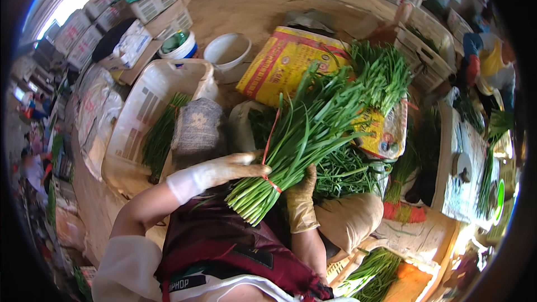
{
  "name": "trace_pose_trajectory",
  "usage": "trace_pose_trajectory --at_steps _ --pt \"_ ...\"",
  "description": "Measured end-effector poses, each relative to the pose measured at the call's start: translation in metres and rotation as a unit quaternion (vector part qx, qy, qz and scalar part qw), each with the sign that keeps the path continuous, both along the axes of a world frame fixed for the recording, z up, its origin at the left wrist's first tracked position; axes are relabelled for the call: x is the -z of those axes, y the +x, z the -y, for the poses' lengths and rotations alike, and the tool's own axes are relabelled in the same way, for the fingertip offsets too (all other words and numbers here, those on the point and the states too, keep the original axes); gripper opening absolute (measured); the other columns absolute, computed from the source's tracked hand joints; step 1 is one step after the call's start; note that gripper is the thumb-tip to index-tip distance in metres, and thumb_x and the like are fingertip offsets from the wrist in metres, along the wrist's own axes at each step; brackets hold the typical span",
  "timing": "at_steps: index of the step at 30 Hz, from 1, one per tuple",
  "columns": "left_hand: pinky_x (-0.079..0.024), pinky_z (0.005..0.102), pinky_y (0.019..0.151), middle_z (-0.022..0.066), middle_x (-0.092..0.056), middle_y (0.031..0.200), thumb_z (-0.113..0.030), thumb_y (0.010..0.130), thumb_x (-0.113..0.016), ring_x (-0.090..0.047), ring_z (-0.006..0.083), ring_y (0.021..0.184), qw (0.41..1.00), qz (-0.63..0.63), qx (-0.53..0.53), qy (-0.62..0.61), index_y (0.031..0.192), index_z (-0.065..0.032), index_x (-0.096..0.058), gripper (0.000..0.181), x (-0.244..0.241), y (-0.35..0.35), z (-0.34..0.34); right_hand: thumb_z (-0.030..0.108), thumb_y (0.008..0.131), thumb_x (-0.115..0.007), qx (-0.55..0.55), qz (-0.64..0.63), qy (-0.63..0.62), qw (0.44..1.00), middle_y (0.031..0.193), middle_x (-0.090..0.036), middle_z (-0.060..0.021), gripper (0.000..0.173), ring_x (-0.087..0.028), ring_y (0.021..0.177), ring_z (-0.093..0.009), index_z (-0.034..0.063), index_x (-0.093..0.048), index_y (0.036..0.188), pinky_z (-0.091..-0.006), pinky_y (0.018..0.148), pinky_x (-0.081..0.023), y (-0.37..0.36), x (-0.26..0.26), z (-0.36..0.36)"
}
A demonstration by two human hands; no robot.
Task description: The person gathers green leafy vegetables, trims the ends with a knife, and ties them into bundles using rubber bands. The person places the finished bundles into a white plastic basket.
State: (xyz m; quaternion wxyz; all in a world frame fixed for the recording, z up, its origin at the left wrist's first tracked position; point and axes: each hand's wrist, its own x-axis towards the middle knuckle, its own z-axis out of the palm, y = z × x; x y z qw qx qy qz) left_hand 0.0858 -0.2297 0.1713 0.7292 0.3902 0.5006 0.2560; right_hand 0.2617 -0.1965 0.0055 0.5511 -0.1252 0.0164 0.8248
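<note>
A large bunch of garlic chives (293, 134) lies slantwise over my lap, its cut stem ends towards me and its leaves pointing away to the right. Around the stems runs a red tie (272, 184), with a long strand rising from it. My left hand (226, 171), in a pale stained glove and slightly blurred, has its fingertips at this strand beside the bunch. With a yellowish glove on, my right hand (303, 197) grips the bunch from its right side, the thumb up against the leaves. Loose chives (344, 174) lie beneath and to the right.
Left of my knee stands a white plastic crate (130, 130) holding a tied bunch (165, 134). Ahead are a white bucket (228, 52) and a yellow printed sack (272, 65) under another chive bunch (379, 75). A scale (461, 167) stands at right; a person (488, 63) is beyond.
</note>
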Motion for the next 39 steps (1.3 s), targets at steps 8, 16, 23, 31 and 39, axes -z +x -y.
trace_pose_trajectory --at_steps 8,16,23,31,39 --pt "-0.039 0.0306 0.107 0.0131 -0.047 0.144 -0.024 0.069 -0.09 -0.045 0.0191 0.129 0.978 0.036 -0.02 0.204 0.155 -0.006 -0.009 0.12 0.029 0.058 -0.034 0.051 0.083 -0.067 0.006 0.112 0.025 0.993 0.14 -0.049 -0.0153 0.081 -0.048 0.126 -0.03 0.0019 -0.042 0.142 -0.0485 0.11 -0.037 0.042 0.005 0.014" --pt "-0.044 0.04 0.103 0.0091 -0.062 0.126 -0.006 0.064 -0.09 -0.055 0.0235 0.119 0.957 0.273 -0.061 0.081 0.143 -0.0084 -0.037 0.096 0.062 0.069 -0.017 0.047 0.097 -0.052 0.018 0.278 0.036 0.96 0.143 -0.048 -0.0135 0.065 -0.048 0.129 -0.027 0.0038 -0.042 0.144 -0.0436 0.112 -0.035 0.067 -0.039 0.036" --pt "-0.045 0.0373 0.102 0.0089 -0.062 0.126 -0.009 0.068 -0.089 -0.056 0.0221 0.117 0.917 0.373 -0.11 0.086 0.141 -0.0058 -0.041 0.088 0.031 0.051 -0.016 0.032 0.104 -0.046 0.001 0.325 0.067 0.943 0.149 -0.038 -0.0069 0.051 -0.04 0.133 -0.022 0.0085 -0.034 0.148 -0.0391 0.117 -0.026 0.043 -0.13 0.05" --pt "-0.053 0.0343 0.095 0.0108 -0.065 0.121 -0.005 0.066 -0.086 -0.062 0.0179 0.11 0.874 0.391 -0.228 0.176 0.14 -0.0039 -0.042 0.086 -0.031 -0.084 -0.036 0.041 0.087 -0.07 -0.011 0.535 0.233 0.812 0.136 -0.05 -0.0122 0.074 -0.051 0.122 -0.023 0.0044 -0.04 0.143 -0.041 0.103 -0.041 -0.066 -0.196 -0.068" --pt "-0.047 0.0417 0.106 0.0177 -0.063 0.127 -0.008 0.074 -0.077 -0.064 0.0285 0.112 0.852 0.324 -0.32 0.258 0.132 0.0032 -0.053 0.064 -0.025 -0.305 -0.018 0.048 0.094 -0.059 -0.156 0.438 0.44 0.768 0.142 -0.048 -0.0175 0.072 -0.05 0.126 -0.027 0.0077 -0.035 0.149 -0.041 0.108 -0.038 -0.167 -0.231 -0.098"
